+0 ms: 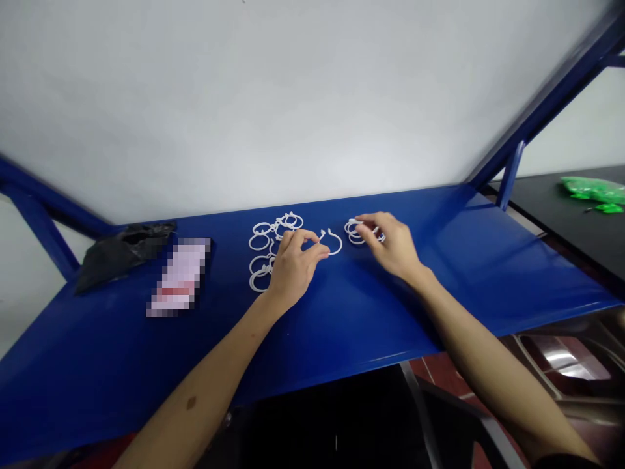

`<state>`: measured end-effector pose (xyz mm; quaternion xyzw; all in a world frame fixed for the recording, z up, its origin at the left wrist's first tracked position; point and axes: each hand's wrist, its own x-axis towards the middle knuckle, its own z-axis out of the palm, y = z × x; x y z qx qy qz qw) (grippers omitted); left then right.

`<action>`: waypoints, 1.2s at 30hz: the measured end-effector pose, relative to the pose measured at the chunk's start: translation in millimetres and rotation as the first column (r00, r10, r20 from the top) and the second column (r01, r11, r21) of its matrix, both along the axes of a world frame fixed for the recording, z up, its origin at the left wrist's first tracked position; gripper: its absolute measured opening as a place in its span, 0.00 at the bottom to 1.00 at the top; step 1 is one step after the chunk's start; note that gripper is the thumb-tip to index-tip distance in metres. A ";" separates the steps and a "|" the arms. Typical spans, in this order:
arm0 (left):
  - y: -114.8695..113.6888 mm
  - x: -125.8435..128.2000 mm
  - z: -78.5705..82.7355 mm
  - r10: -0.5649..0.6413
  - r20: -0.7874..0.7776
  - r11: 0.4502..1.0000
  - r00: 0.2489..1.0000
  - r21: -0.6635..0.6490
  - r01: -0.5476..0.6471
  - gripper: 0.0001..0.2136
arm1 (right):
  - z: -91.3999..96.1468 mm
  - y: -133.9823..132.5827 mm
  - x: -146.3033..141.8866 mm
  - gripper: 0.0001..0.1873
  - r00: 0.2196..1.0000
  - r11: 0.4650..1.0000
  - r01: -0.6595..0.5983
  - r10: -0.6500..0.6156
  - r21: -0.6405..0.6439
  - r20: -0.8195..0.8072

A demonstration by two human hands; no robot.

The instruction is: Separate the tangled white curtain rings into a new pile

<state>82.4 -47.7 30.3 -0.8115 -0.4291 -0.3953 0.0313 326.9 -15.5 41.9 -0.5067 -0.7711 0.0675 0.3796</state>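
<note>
Several white plastic rings [264, 243] lie scattered on a blue shelf [342, 312], left of centre. My left hand [294, 267] rests over their right side and pinches one end of an open white ring [333, 242] between thumb and fingers. My right hand [390, 244] lies to the right, its fingertips closed on a small stack of white rings [355, 232]. Part of that stack is hidden under the fingers.
A crumpled black bag [122, 254] and a blurred pink and white packet [180, 277] lie at the shelf's left. Blue frame bars [510, 172] rise at the right. Green items [593, 192] sit on a dark table beyond. A white wall stands behind.
</note>
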 end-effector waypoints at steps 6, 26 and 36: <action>-4.1 2.2 -1.3 -0.066 -0.017 0.996 0.998 0.062 0.067 0.07 | -11.3 -19.4 -38.5 0.14 0.914 0.921 -0.322 0.242 -0.221 -0.324; -10.7 8.3 -2.7 -0.012 0.178 0.994 0.984 -0.104 0.031 0.06 | -9.8 -32.8 -51.0 0.16 0.822 0.911 -0.366 0.220 -0.191 -0.525; 0.8 0.1 -3.1 -0.010 -0.072 0.989 0.997 -0.147 -0.001 0.12 | 8.2 -24.9 -40.6 0.10 0.969 0.994 -0.091 0.102 0.058 -0.226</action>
